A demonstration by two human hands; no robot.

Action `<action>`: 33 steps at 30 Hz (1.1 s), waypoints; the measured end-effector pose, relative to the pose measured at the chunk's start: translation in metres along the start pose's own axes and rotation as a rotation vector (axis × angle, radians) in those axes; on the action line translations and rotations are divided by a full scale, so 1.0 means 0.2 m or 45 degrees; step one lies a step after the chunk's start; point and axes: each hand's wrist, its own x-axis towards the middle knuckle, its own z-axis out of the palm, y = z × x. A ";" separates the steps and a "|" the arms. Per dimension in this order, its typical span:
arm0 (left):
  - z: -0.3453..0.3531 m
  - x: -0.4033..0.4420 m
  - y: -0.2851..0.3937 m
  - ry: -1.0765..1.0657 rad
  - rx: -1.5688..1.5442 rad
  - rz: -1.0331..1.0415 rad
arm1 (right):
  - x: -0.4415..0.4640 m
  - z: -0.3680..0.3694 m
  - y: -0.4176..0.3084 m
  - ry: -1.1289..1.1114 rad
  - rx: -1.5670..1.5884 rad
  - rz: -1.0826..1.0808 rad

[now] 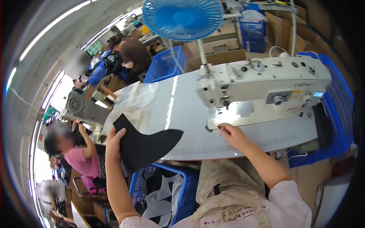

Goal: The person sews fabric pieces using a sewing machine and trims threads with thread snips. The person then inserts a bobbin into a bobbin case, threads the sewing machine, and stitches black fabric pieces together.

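Observation:
A black boot-shaped fabric piece [146, 146] hangs from my left hand [115, 141], whose thumb lies over its left edge; part of the piece reaches past the table's front edge. My right hand [232, 135] is closed in a pinch at the front edge of the sewing machine's base, on something too small to make out. Behind it stands the white sewing machine [262, 81], its needle area [225, 104] lit. The needle area is a little behind my right fingertips and touches neither hand.
Below the table, a blue basket [186, 193] holds cut pieces. A blue fan [182, 19] stands behind the table [182, 148]. Thin translucent sheeting [135, 98] lies at the table's left. Blue crates flank the machine. A person in pink [81, 161] sits at left.

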 end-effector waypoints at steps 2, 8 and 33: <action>0.08 0.02 0.03 -0.120 -0.012 0.074 | -0.06 -0.05 -0.04 0.022 0.002 0.061; 0.32 -0.03 0.05 -0.360 -0.134 0.061 | -0.31 -0.41 -0.05 0.221 -0.688 -0.248; 0.46 0.10 -0.56 -0.607 -0.013 -0.760 | -0.24 0.05 -0.14 -0.071 -0.634 -0.592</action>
